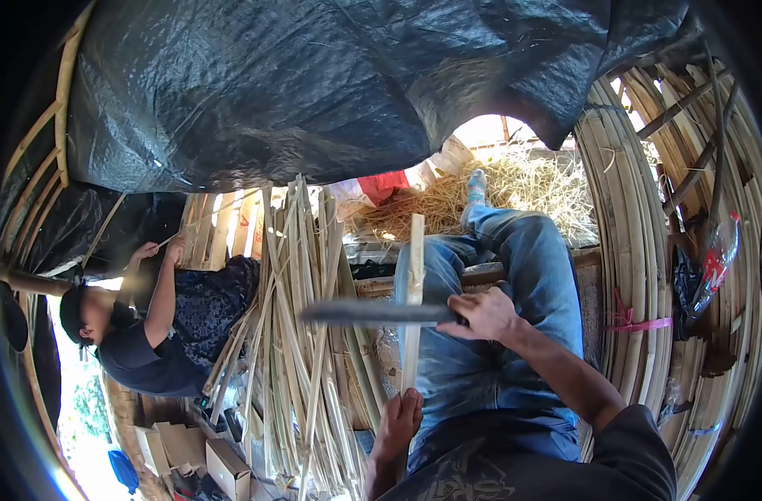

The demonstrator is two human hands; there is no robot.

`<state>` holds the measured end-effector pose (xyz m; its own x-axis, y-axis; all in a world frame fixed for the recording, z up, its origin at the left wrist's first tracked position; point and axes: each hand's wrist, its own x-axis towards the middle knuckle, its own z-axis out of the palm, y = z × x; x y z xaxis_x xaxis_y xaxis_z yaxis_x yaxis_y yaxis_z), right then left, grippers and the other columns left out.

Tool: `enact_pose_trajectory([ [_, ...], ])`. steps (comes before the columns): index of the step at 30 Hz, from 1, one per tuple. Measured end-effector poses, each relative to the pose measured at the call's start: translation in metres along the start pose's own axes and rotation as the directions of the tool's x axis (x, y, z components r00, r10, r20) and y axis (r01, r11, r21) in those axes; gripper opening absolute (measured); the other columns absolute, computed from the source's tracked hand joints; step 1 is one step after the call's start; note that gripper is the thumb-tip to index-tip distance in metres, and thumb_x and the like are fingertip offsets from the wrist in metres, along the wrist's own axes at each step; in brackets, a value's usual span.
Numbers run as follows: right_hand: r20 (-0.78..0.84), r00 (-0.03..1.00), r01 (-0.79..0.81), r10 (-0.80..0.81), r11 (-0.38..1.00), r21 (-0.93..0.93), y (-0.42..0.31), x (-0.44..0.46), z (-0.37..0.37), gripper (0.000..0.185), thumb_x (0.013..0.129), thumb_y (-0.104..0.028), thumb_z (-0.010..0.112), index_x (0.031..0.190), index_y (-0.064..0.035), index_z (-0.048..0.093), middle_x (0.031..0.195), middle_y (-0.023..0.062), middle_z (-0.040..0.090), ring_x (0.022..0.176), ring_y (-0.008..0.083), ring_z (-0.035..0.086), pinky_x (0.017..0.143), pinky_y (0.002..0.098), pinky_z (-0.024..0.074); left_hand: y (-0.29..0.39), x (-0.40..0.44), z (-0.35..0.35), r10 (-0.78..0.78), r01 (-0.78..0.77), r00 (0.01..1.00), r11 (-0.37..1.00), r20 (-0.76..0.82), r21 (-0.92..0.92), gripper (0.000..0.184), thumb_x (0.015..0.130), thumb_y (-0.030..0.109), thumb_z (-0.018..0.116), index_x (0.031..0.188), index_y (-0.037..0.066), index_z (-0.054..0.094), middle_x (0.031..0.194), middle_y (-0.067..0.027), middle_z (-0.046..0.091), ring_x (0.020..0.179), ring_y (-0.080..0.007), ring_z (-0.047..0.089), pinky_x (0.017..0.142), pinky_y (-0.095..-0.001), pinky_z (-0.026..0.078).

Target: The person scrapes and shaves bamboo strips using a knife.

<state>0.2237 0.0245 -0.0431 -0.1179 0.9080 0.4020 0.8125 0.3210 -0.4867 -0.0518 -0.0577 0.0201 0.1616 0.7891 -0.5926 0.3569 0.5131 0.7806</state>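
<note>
My right hand [485,315] is closed around the handle of a machete, above my lap. Its dark blade [372,312] points left and crosses in front of a pale bamboo strip [416,259]; whether it touches the strip I cannot tell. The blade looks slightly blurred. Lower down, my left hand [400,420] grips the same strip, which stands lengthwise between my body and my knees. The strip's lower end is hidden by my hand and forearm. My legs in blue jeans [523,250] stretch forward on the right of the strip.
Many split bamboo strips [301,334] lie in a pile to my left. Beyond it a co-worker [159,334] holds a thin strip. Black plastic sheeting [314,83] hangs overhead. Straw [531,179] lies ahead. Bundled bamboo [619,250] with a pink tie stands right; cardboard boxes [228,469] sit lower left.
</note>
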Motion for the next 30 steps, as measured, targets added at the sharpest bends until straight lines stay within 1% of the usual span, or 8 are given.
enact_pose_trajectory([
  [3,0.042,0.985,0.17,-0.168,0.985,-0.036,0.004,0.007,-0.009,0.053,0.089,-0.063,0.064,0.085,-0.0097,0.067,0.066,0.007,0.068,0.056,0.0256,0.069,0.049,0.0381,0.0538,-0.016,-0.004,-0.009,0.103,-0.095,0.994,0.983,-0.044,0.158,0.029,0.105,0.014,0.056,0.08,0.001,0.05,0.062,-0.0068,0.041,0.055,-0.0122,0.042,0.05,-0.0349,0.037],
  [9,-0.148,0.978,-0.155,0.15,0.987,-0.027,0.008,0.021,0.011,0.054,0.091,-0.059,0.064,0.082,-0.0063,0.066,0.065,0.0118,0.068,0.059,0.0302,0.071,0.051,0.0405,0.0553,0.007,-0.019,-0.007,-0.059,0.06,0.997,0.998,-0.039,0.033,0.03,0.105,0.016,0.056,0.08,0.001,0.05,0.061,-0.0078,0.042,0.052,-0.0155,0.042,0.049,-0.0367,0.037],
  [11,-0.092,0.996,0.0,-0.004,0.999,-0.047,0.005,0.006,0.011,0.057,0.091,-0.062,0.062,0.084,-0.0063,0.065,0.064,0.0102,0.067,0.054,0.0281,0.068,0.049,0.0385,0.0535,0.023,-0.017,-0.007,-0.199,0.204,0.979,0.968,0.047,-0.146,0.032,0.106,0.018,0.054,0.079,0.001,0.051,0.06,-0.0063,0.042,0.052,-0.0154,0.042,0.049,-0.0359,0.036],
  [15,-0.115,0.977,0.169,-0.182,0.979,-0.115,0.012,0.005,0.002,0.057,0.088,-0.066,0.063,0.077,-0.0105,0.064,0.059,0.0075,0.063,0.049,0.0265,0.065,0.045,0.0386,0.0508,-0.002,-0.014,-0.014,0.009,-0.002,0.998,0.993,-0.056,0.118,0.041,0.108,0.026,0.051,0.075,0.002,0.052,0.061,-0.0001,0.043,0.053,-0.0104,0.041,0.049,-0.0303,0.033],
  [17,-0.116,0.972,-0.214,0.206,0.975,-0.053,0.022,0.021,-0.003,0.057,0.09,-0.065,0.062,0.08,-0.0085,0.066,0.059,0.0122,0.065,0.052,0.0311,0.067,0.048,0.0417,0.0543,-0.007,-0.021,-0.014,0.15,-0.125,0.984,0.966,-0.095,0.227,0.043,0.108,0.027,0.05,0.073,0.002,0.052,0.061,0.0015,0.044,0.054,-0.0082,0.04,0.049,-0.0287,0.031],
  [21,-0.122,0.972,-0.201,0.198,0.98,-0.009,0.017,0.021,0.018,0.057,0.093,-0.062,0.06,0.082,-0.006,0.068,0.062,0.0166,0.067,0.054,0.0335,0.069,0.051,0.0435,0.0556,0.007,-0.029,-0.008,-0.076,0.083,0.994,0.993,-0.084,0.078,0.042,0.108,0.027,0.049,0.073,0.004,0.05,0.061,0.0018,0.042,0.052,-0.0074,0.036,0.049,-0.0283,0.029],
  [27,-0.113,0.985,0.111,-0.129,0.981,-0.156,0.021,0.011,-0.001,0.058,0.088,-0.067,0.062,0.081,-0.0101,0.069,0.059,0.0084,0.065,0.052,0.0283,0.067,0.046,0.0386,0.0528,0.008,-0.023,-0.015,-0.107,0.108,0.989,0.994,-0.105,-0.001,0.042,0.107,0.024,0.052,0.075,-0.003,0.055,0.061,-0.0027,0.048,0.055,-0.0112,0.042,0.052,-0.0313,0.038],
  [30,-0.405,0.869,-0.388,0.285,0.9,-0.198,0.054,0.04,0.013,0.055,0.094,-0.058,0.061,0.073,-0.0071,0.068,0.057,0.0186,0.063,0.051,0.0352,0.066,0.046,0.0439,0.0521,-0.006,-0.048,-0.028,-0.058,0.06,0.998,0.941,-0.016,0.332,0.035,0.105,0.022,0.053,0.079,-0.002,0.055,0.06,-0.0135,0.048,0.053,-0.0219,0.043,0.055,-0.0385,0.041],
])
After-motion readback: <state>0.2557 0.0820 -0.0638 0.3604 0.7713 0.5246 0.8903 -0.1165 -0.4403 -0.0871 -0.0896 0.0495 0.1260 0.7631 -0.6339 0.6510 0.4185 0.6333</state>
